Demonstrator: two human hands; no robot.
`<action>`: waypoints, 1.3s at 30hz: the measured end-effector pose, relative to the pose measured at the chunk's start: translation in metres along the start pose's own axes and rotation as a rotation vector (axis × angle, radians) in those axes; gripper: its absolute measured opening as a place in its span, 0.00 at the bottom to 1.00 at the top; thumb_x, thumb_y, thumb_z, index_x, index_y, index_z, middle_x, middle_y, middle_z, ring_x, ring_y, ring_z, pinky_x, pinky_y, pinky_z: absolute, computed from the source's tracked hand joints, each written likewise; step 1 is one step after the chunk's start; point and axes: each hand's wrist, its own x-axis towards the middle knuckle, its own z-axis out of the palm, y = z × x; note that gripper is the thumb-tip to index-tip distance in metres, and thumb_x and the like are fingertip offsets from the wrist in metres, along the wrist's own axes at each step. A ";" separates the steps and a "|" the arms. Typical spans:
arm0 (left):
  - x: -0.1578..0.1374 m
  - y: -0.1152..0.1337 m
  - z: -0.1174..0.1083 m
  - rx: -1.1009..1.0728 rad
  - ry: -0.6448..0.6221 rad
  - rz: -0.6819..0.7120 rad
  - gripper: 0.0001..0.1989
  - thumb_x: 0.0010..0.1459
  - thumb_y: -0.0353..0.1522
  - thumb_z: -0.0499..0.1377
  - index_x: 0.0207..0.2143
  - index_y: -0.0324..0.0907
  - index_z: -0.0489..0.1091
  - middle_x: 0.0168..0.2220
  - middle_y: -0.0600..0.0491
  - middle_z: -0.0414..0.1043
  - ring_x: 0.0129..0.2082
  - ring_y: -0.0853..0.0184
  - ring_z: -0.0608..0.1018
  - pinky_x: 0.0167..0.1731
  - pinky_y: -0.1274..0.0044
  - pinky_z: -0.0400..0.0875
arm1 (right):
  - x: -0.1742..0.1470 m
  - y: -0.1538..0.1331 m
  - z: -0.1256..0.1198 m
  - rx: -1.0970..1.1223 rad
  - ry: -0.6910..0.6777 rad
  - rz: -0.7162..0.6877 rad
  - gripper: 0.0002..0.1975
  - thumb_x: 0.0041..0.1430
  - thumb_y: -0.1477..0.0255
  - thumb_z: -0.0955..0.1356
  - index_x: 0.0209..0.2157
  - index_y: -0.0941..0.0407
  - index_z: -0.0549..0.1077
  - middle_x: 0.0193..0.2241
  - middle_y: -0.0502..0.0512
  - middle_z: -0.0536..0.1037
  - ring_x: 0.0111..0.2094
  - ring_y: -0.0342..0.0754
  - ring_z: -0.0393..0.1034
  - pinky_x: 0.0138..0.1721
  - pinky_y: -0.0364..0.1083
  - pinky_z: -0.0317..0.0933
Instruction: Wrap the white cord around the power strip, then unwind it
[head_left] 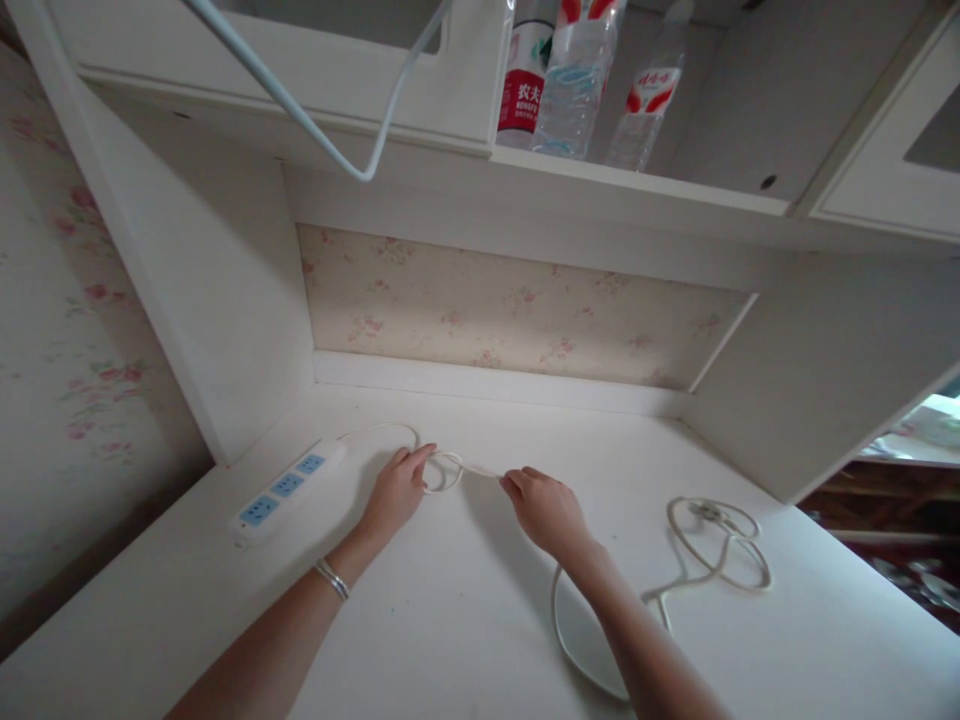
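Note:
A white power strip (pixel 287 487) with blue socket faces lies at the left of the white desk. Its thin white cord (pixel 444 490) runs from the strip's far end to my hands and forms a small loop between them. My left hand (pixel 397 487) pinches the cord at the loop's left side. Closed on the cord's other side, my right hand (pixel 545 507) holds it pulled fairly straight from the loop. What lies inside the right fingers is hidden.
Another white cable (pixel 761 565) lies coiled at the right, with a plug among its loops. Beneath my right forearm is a pale round base (pixel 589 640). A bent white lamp arm (pixel 367 172) hangs at upper left. Bottles (pixel 574 85) stand on the shelf (pixel 637 185) above.

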 end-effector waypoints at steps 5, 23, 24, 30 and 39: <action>0.000 0.011 0.004 -0.128 0.038 -0.051 0.16 0.62 0.35 0.47 0.48 0.41 0.68 0.40 0.48 0.71 0.25 0.70 0.76 0.30 0.78 0.69 | -0.011 -0.006 0.004 0.063 0.020 -0.019 0.19 0.67 0.64 0.54 0.33 0.52 0.72 0.32 0.55 0.77 0.32 0.48 0.71 0.29 0.44 0.52; -0.008 0.024 0.003 -0.579 -0.331 -0.182 0.10 0.52 0.38 0.58 0.31 0.41 0.62 0.30 0.52 0.72 0.31 0.67 0.76 0.32 0.76 0.70 | 0.051 -0.024 0.038 0.287 0.033 0.005 0.17 0.66 0.64 0.57 0.54 0.48 0.63 0.38 0.54 0.79 0.37 0.48 0.73 0.33 0.42 0.56; -0.006 0.024 -0.002 -0.587 -0.384 -0.218 0.11 0.50 0.38 0.60 0.30 0.41 0.63 0.30 0.52 0.72 0.30 0.67 0.76 0.32 0.77 0.70 | 0.050 -0.024 0.038 0.285 0.035 -0.024 0.16 0.66 0.64 0.56 0.51 0.48 0.67 0.39 0.53 0.78 0.38 0.47 0.73 0.33 0.42 0.56; 0.009 0.020 -0.032 -0.580 -0.359 -0.313 0.17 0.51 0.44 0.57 0.34 0.40 0.69 0.30 0.53 0.71 0.26 0.69 0.74 0.25 0.79 0.66 | 0.042 -0.023 0.038 0.268 0.086 -0.139 0.14 0.66 0.64 0.56 0.43 0.50 0.70 0.36 0.53 0.78 0.36 0.46 0.71 0.33 0.41 0.55; 0.009 0.016 -0.016 -0.283 -0.089 -0.198 0.15 0.57 0.44 0.52 0.31 0.42 0.68 0.12 0.61 0.60 0.13 0.71 0.67 0.19 0.80 0.57 | 0.040 -0.029 0.027 0.274 0.156 -0.240 0.14 0.66 0.61 0.56 0.40 0.51 0.68 0.37 0.52 0.73 0.34 0.43 0.68 0.34 0.40 0.55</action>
